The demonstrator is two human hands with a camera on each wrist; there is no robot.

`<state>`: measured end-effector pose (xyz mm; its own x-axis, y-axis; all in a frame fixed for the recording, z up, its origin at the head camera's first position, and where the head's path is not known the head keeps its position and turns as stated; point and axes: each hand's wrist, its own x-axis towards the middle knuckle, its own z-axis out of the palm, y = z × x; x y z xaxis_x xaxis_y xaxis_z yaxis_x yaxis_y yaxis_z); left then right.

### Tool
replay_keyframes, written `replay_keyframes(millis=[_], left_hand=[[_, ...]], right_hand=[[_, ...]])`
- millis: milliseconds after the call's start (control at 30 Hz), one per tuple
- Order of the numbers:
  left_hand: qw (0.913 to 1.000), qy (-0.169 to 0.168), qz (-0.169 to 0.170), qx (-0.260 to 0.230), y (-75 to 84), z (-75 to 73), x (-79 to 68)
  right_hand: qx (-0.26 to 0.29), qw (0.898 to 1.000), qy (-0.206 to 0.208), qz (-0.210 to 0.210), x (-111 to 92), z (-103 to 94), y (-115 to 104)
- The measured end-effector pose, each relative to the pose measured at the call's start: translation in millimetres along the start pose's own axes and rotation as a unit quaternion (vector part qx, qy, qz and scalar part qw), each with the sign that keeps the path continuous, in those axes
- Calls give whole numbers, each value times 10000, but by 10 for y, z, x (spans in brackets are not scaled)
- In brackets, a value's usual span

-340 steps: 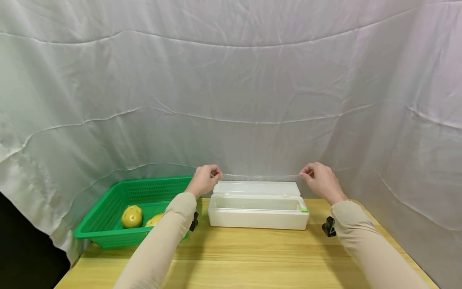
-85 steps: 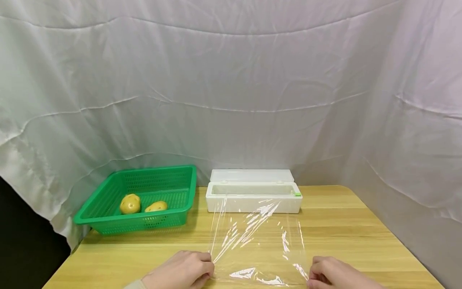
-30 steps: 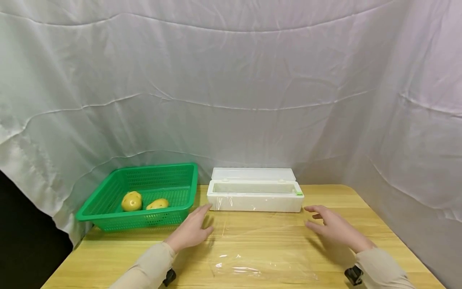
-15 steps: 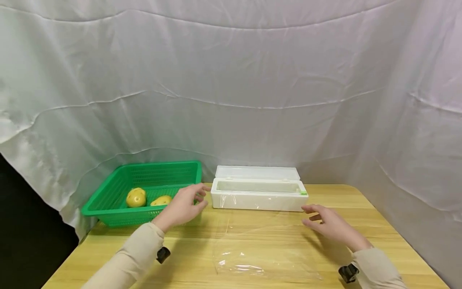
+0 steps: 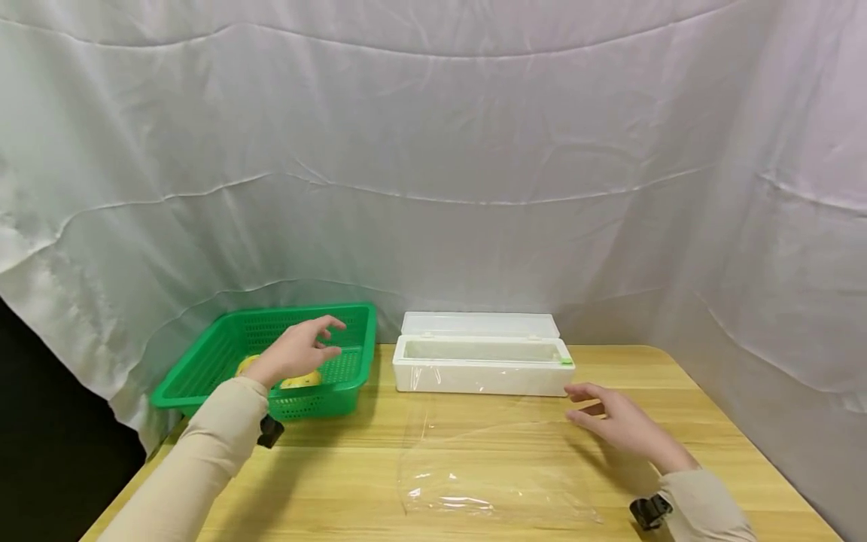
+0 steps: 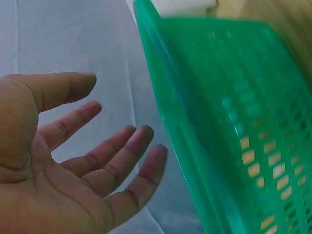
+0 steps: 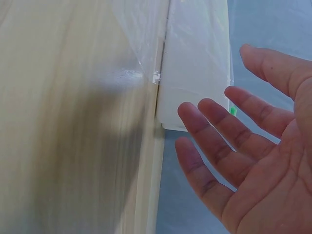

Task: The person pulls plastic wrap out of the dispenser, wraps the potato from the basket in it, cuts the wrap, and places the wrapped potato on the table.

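Note:
My left hand hovers over the green basket, its fingers loosely spread and holding nothing. Partly behind that hand and wrist, two yellow potatoes lie inside the basket. In the left wrist view the hand is apart from the basket's rim. A clear sheet of plastic wrap lies on the table, running from the long white wrap box. Near the box's right front corner, my right hand is held with relaxed, parted fingers and grips nothing; the right wrist view shows its bare palm.
The wrap box's lid stands raised at the back, and a green piece sits at its right end. Grey-white curtains hang behind and beside the wooden table.
The wrap, earlier held stretched between both hands, now lies on the table, let go. Over the last second my left hand has moved left from beside the box to above the basket.

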<state>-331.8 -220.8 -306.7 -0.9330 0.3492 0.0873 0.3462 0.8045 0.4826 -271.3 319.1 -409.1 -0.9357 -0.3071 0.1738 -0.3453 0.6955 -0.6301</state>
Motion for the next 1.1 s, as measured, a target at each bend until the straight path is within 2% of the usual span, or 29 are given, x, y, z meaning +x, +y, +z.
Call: replay_keyframes(millis=[200, 367, 533, 600, 900, 1100], left_hand=[[9973, -517, -450, 271, -228, -121, 59], [9927, -951, -643, 361, -414, -150, 56], [9855, -1293, -1097, 99, -575, -133, 41], [9833, -1375, -1184, 140, -625, -118, 33], [9806, -1574, -948, 685, -776, -45, -57], [9776, -1766, -730, 884, -827, -22, -116]], right_hand=[[52, 9999, 61, -73, 16, 6, 17], [92, 9999, 72, -84, 13, 21, 12], [101, 9999, 85, -72, 9, 34, -8], [108, 9998, 101, -111, 14, 49, -13], [151, 9994, 96, -306, 12, 79, -35], [206, 9993, -120, -274, -31, 62, -37]])
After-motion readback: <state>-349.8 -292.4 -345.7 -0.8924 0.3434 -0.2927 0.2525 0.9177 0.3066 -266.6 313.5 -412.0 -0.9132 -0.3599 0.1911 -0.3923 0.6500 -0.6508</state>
